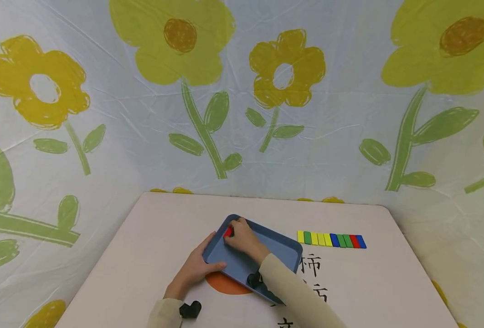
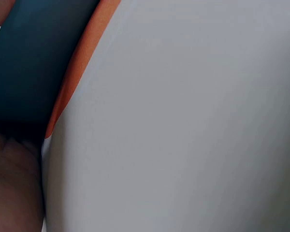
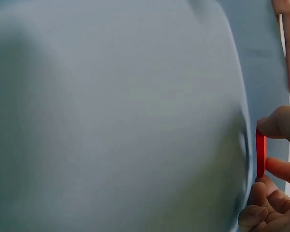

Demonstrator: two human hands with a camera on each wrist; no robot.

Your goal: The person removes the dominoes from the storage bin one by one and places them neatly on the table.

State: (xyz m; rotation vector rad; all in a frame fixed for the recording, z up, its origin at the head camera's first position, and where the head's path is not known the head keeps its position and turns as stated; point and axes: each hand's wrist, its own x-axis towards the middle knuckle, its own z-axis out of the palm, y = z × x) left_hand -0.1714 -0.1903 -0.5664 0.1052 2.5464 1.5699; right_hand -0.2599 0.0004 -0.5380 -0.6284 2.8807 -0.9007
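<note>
A blue rectangular tray (image 1: 238, 261) sits turned at an angle on the table. My left hand (image 1: 193, 269) holds its left corner, thumb along the near rim and fingers along the left side. Inside the tray, close to the far left wall, my right hand (image 1: 245, 238) pinches a red domino (image 1: 228, 232) by its edges. The right wrist view shows this red domino (image 3: 261, 150) upright on its narrow side between thumb and fingertips, beside the tray wall. In the left wrist view only part of the left hand (image 2: 14, 179) shows, against the dark tray side (image 2: 34, 63).
Right of the tray, a row of yellow, green, blue and red dominoes (image 1: 331, 240) lies on the pale table (image 1: 164, 218). An orange printed shape (image 1: 227, 284) peeks from under the tray. Black printed characters (image 1: 313, 265) run down the right side. A flowered cloth (image 1: 328, 150) hangs behind.
</note>
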